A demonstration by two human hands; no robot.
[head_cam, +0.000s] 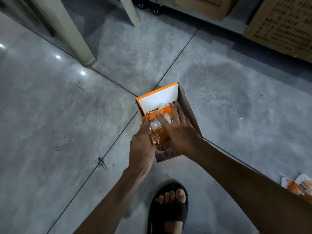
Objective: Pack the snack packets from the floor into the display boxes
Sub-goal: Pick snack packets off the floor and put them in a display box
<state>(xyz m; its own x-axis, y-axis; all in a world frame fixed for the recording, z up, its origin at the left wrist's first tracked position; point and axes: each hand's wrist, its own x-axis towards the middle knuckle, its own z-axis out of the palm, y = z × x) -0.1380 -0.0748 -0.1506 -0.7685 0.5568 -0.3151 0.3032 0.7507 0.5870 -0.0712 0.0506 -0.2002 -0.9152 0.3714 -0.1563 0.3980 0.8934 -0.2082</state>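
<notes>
An open cardboard display box (pixel 186 105) with an orange-edged white flap stands on the grey floor in the middle of the view. Orange and clear snack packets (pixel 160 132) fill it. My left hand (pixel 141 149) grips the packets at the box's left side, thumb on top. My right hand (pixel 179 130) lies flat on the packets with its fingers spread, pressing on them. More snack packets (pixel 298 185) lie on the floor at the right edge, partly hidden by my right forearm.
A cream table leg (pixel 79 48) stands at the upper left, a second one (pixel 131 12) at the top. Brown cartons (pixel 283 26) line the back right. My sandalled foot (pixel 168 206) is just below the box.
</notes>
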